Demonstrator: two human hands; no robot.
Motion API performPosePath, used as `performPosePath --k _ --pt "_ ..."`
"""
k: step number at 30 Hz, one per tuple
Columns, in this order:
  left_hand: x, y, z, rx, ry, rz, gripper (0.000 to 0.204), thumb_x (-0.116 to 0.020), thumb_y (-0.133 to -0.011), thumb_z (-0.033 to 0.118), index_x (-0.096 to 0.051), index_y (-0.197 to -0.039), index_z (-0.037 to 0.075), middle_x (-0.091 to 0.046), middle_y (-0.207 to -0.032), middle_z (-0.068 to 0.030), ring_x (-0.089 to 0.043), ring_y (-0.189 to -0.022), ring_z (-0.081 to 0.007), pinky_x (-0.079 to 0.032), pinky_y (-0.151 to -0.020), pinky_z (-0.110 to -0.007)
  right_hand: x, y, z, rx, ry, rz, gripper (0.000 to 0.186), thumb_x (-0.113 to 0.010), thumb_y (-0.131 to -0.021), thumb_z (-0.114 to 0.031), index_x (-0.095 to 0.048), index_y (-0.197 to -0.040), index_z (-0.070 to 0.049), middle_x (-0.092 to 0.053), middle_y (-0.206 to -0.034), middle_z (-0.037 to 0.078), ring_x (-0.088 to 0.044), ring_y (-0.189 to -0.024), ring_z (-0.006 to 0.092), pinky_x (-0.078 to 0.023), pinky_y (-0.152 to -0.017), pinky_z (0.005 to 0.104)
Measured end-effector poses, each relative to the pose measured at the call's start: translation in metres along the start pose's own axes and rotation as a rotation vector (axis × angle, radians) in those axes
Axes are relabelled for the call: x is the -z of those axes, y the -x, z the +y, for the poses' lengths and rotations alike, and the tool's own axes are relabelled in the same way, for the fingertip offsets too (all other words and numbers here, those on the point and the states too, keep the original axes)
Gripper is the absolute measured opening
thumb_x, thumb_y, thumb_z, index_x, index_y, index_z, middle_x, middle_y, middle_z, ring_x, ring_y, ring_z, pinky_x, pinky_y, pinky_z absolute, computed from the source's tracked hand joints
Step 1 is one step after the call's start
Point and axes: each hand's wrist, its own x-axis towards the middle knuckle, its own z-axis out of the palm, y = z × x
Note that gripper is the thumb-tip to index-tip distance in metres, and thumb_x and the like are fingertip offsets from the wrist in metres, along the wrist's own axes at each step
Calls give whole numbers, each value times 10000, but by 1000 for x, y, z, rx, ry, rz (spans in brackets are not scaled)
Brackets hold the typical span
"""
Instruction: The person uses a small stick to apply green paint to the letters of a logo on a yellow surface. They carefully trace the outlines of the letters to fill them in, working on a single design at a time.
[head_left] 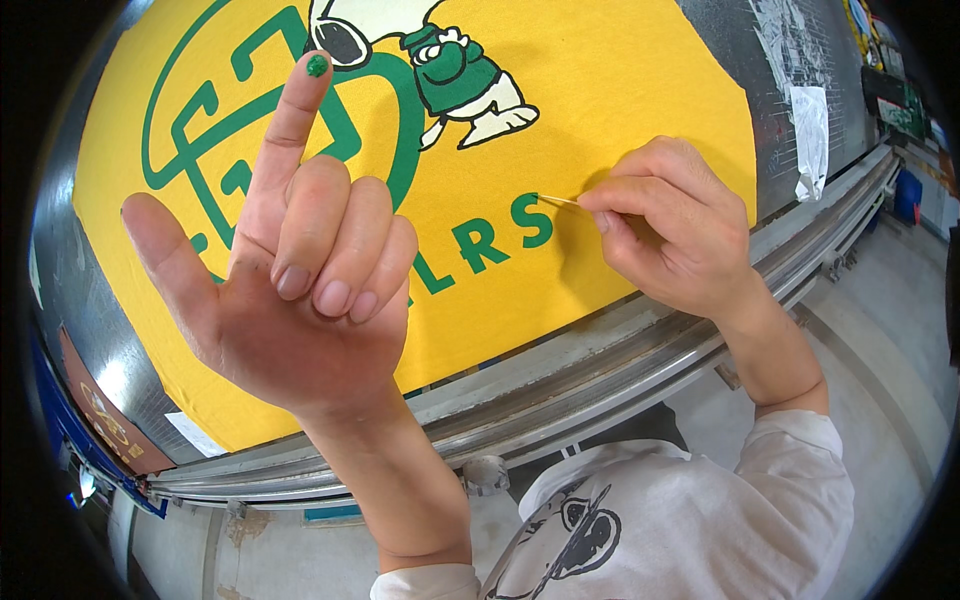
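Note:
A yellow fabric piece (620,90) with a green and white cartoon print lies flat on a dark table. Pinched in my right hand (680,220) is a thin pale stick (560,200), its tip at the last green printed letter (532,220). Raised over the fabric, palm up, my left hand (310,290) has its index finger and thumb stretched out and the other fingers curled. A dab of wet-looking green paint (317,66) sits on the index fingertip. Nothing is gripped in the left hand, which covers part of the print.
A metal rail (560,400) runs along the table's near edge. White tape (810,140) sticks to the dark table (790,60) at the right. A brown printed piece (110,410) lies at the far left. Beyond the rail is a grey floor (870,330).

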Motion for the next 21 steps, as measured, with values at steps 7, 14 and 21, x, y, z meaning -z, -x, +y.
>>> performPosePath --k 7,14,21 --pt "1 0 1 6 2 -15 1039 -308 -1054 773 -256 -1623 -94 -453 -708 9 -444 -582 -110 -424 -530 -277 -1 0 1 19 11 -4 271 -773 -689 87 -729 -917 -52 -635 -826 45 -618 -717 223 -454 -643 349" --pt "0 0 1 0 -2 -3 1030 -308 -1058 765 -252 -1623 -94 -448 -705 7 -436 -578 -114 -411 -523 -279 6 0 0 6 13 -71 239 -746 -748 126 -746 -948 -4 -679 -892 91 -638 -770 209 -491 -634 301" --pt "1 0 -1 -6 3 -12 1014 -314 -1064 754 -256 -1622 -90 -452 -706 2 -437 -578 -116 -411 -524 -279 0 1 1 5 17 -4 270 -766 -692 88 -734 -920 -53 -641 -832 50 -624 -731 226 -468 -651 348"
